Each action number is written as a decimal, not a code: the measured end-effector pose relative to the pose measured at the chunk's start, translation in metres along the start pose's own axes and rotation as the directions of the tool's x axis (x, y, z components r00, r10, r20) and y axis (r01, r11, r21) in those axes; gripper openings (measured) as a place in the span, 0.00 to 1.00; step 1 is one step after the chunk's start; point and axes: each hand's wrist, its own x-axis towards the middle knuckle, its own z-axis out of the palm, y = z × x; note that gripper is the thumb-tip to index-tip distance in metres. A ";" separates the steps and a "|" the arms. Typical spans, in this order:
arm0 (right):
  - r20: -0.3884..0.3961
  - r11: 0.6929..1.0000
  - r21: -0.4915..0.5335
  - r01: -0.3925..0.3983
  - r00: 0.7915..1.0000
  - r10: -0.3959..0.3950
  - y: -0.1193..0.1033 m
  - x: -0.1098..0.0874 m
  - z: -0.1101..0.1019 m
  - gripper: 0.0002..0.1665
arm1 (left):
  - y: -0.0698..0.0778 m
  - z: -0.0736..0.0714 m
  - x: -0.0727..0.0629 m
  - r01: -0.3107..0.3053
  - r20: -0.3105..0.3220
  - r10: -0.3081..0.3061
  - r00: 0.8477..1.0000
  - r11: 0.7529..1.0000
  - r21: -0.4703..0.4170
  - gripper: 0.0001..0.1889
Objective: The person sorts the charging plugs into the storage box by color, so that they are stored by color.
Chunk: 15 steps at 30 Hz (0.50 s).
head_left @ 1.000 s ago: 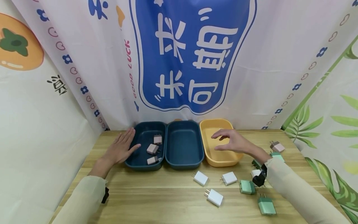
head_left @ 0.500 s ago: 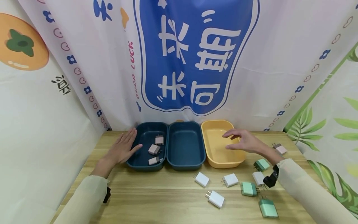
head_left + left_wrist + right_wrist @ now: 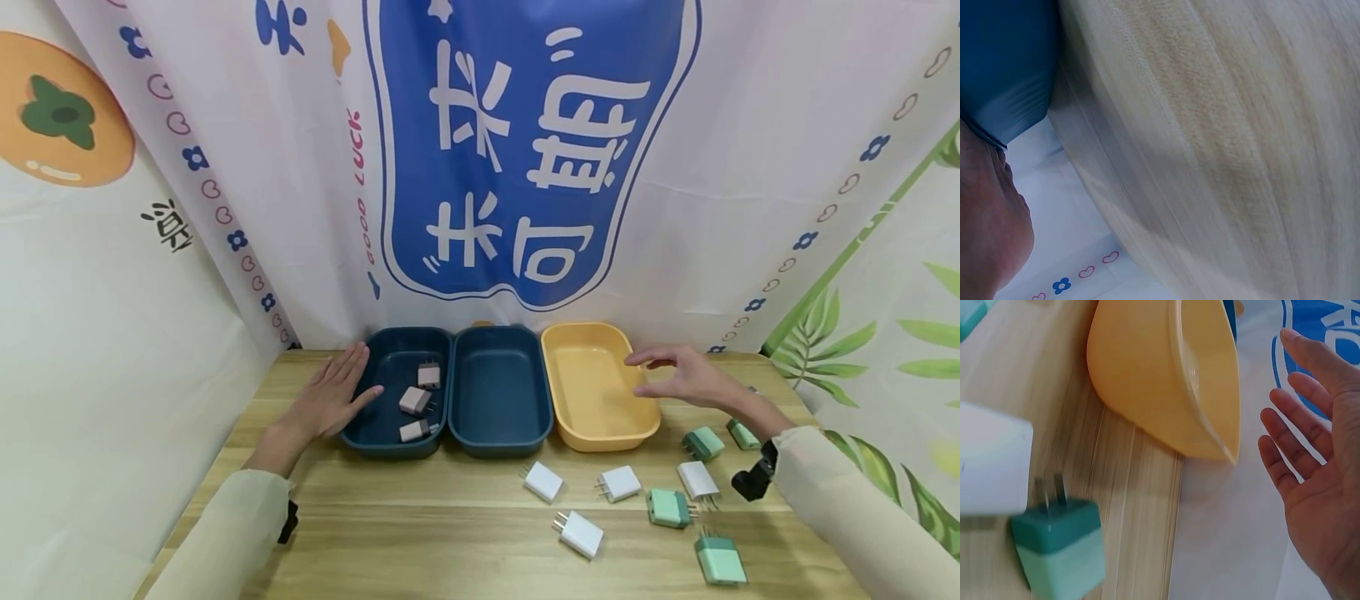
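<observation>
Left hand [image 3: 326,396]: fingers straight, thumb spread, over the left rim of the left dark-blue rectangular plastic tray [image 3: 390,451]; three pink-and-brown block-shaped plug adapters [image 3: 415,401] lie inside. The left wrist view crops this hand.
Right hand [image 3: 686,375]: I see thumb and fingers parted, gripping nothing, just right of the yellow rectangular plastic tray [image 3: 606,442]. Its forearm [image 3: 759,412] partly hides a green plug adapter [image 3: 741,434]; I cannot identify a sliver [image 3: 754,389] beyond.
</observation>
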 end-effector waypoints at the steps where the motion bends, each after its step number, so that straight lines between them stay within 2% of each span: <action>1: -0.001 1.000 -0.013 -0.011 1.000 0.011 0.002 -0.001 -0.002 0.24 | 0.000 0.000 0.000 0.000 -0.001 0.000 1.000 1.000 0.000 0.47; 9: 0.002 0.990 -0.051 -0.128 0.992 0.128 0.017 -0.016 -0.016 0.25 | -0.001 0.001 0.000 -0.003 -0.003 0.003 1.000 1.000 -0.006 0.47; 15: 0.020 0.986 -0.079 -0.150 0.988 0.152 0.028 -0.028 -0.026 0.23 | 0.000 0.000 0.000 0.002 -0.001 -0.002 1.000 1.000 -0.010 0.47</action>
